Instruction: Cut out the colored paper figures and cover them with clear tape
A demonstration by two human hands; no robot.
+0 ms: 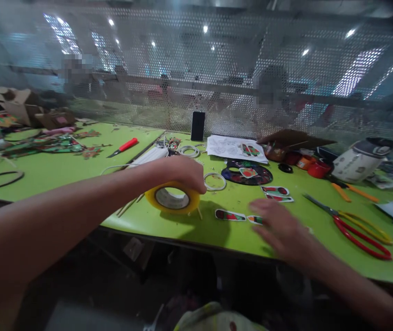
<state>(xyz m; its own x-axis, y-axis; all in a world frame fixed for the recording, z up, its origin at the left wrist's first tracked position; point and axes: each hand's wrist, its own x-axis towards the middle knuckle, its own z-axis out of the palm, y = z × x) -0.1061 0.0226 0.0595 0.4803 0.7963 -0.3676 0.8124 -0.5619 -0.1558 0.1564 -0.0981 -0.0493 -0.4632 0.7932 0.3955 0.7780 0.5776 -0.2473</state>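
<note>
My left hand (186, 170) is closed over the top of a wide roll of yellow tape (154, 202), its white core facing me, just above the green table. Blurred by motion, my right hand (275, 225) hovers low over the table's front part, and its fingers partly hide a small painted cutout (254, 219). Left of that lies another painted cutout (230, 215) with a white border. Two more painted cutouts (275, 190) lie just behind the right hand. A thin stick (199, 212) pokes out below the tape roll.
Long-handled pliers (334, 214) with red and yellow grips lie on the right. Behind are a dark painted palette (262, 177), paper sheets (233, 146), paint jars (320, 168) and a phone (198, 126) against a perforated metal screen (217, 69). A red-handled knife (127, 145) lies on the left.
</note>
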